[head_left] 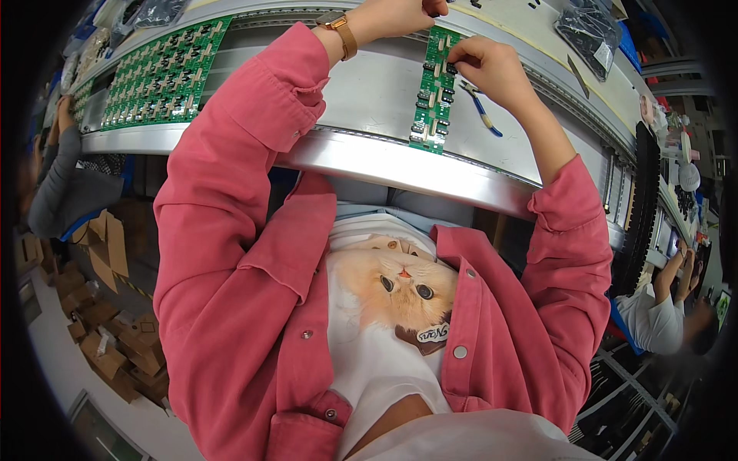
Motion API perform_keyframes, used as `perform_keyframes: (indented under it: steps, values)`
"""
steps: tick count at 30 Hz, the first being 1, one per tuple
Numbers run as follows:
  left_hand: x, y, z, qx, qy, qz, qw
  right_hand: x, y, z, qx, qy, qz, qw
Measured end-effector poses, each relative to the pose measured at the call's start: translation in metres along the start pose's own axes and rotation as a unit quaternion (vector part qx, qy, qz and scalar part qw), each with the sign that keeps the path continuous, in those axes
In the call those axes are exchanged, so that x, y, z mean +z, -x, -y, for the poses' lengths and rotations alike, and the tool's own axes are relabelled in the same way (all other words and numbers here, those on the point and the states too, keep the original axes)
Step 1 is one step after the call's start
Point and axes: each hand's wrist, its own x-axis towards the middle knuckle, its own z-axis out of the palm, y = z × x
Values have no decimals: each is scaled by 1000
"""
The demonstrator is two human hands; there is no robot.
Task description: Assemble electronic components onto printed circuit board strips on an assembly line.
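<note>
A narrow green circuit board (425, 123) lies lengthwise across the metal rail bench, with black components and pale connectors along it. My right hand (492, 71) is at the board's right edge, thumb and finger closed on a small black component (451, 68) there. Beyond the board's far end, my left hand (392, 17) pinches a small black part (437, 11), partly cut off by the picture's upper edge. Blue-and-yellow-handled cutters (482, 111) lie just right of the board, beneath my right wrist.
A large panel of green boards (157, 81) rests on the rails at left. Tweezers (578, 77) and a bag of black parts (590, 34) lie at far right. The metal front rail (346, 154) runs between me and the board. Co-workers sit at both sides.
</note>
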Motion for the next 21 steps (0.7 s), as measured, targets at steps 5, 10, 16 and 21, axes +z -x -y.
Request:
perform_keyframes:
  steps: [5,10,16,21]
  values:
    - [5,2,13,-19,9,-37,999,-3,-1,5,12,11,12,1000]
    - [-5,9,-3,-18,-31,12,999,-6,-4,11,55,6,30,998]
    - [-12,34,-21,5,-6,11,1000,-7,-32,-14,-10,107,-119,987]
    - [-11,54,-54,2,-49,25,998,2,-73,-74,142,172,-109,969]
